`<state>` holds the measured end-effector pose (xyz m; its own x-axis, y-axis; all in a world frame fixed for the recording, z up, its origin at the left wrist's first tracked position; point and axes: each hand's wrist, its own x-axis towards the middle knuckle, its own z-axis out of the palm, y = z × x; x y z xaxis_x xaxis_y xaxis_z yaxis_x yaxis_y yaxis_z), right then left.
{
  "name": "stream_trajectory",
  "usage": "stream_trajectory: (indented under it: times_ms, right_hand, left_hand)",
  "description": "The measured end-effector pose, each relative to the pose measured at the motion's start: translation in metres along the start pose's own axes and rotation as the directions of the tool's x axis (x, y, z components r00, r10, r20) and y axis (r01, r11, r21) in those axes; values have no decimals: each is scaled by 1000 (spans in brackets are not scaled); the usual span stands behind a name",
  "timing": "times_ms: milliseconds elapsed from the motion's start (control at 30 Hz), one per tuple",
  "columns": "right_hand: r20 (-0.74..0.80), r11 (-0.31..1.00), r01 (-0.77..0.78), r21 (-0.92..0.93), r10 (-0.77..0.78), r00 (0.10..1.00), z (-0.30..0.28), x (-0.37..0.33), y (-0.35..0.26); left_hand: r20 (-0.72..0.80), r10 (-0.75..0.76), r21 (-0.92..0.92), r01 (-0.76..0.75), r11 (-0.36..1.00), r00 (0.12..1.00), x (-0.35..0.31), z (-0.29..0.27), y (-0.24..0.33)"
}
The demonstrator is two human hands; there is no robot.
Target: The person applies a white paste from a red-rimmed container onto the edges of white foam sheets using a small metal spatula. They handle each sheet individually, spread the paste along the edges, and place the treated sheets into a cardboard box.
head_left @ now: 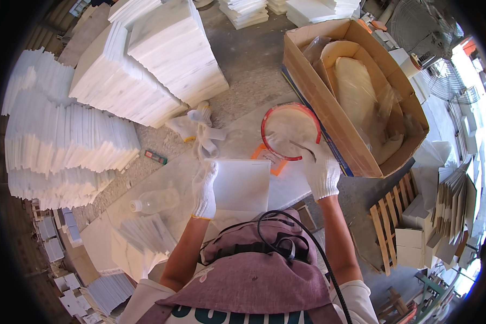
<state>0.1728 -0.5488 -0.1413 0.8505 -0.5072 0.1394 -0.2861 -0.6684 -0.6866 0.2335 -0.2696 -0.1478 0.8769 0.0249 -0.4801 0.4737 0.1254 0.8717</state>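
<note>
Nearby, a long brown cardboard box (323, 98) crowds two o'clock; my right hand (323, 171) grips a thin curved tool (301, 146); my left hand (204, 186), closure unclear, touches a square white slab (243, 186).

Premises: a workshop, apparently for stone or tile. Evidence: white, grey-veined slabs (178, 51) stand in tall blocks; thinner tiles (70, 129) are packed on edge in tiers at the left. The worktop (140, 189) is pale with dust and carries loose work gloves (204, 134) and a red-rimmed bowl (263, 128). At the right: an open carton (329, 110) containing plastic wrapping, a wire-guarded fan (449, 81), a slatted wooden pallet (380, 243) and stacked cardboard (451, 202). Floor (248, 51): grey, bare-surfaced.
</note>
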Motion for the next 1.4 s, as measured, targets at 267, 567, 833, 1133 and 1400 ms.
stream_trajectory:
  times_ms: [267,567,833,1133,1400]
  right_hand:
    - [115,986,-166,23,162,980,13,-22,3]
    - [87,969,-193,155,181,980,0,-16,4]
    - [154,923,-232,306,193,969,19,-13,8]
    - [88,925,-278,258,265,960,16,-19,7]
    - [-80,943,-108,314,139,987,25,-7,1]
  left_hand:
    - [6,3,44,-4,999,1000,6,-1,2]
    - [13,-5,60,4,998,1000,1,4,11]
    - [-12,9,70,-8,998,1000,5,8,8]
    - [-3,-3,56,3,998,1000,11,5,1]
    - [22,22,52,-23,998,1000,12,8,2]
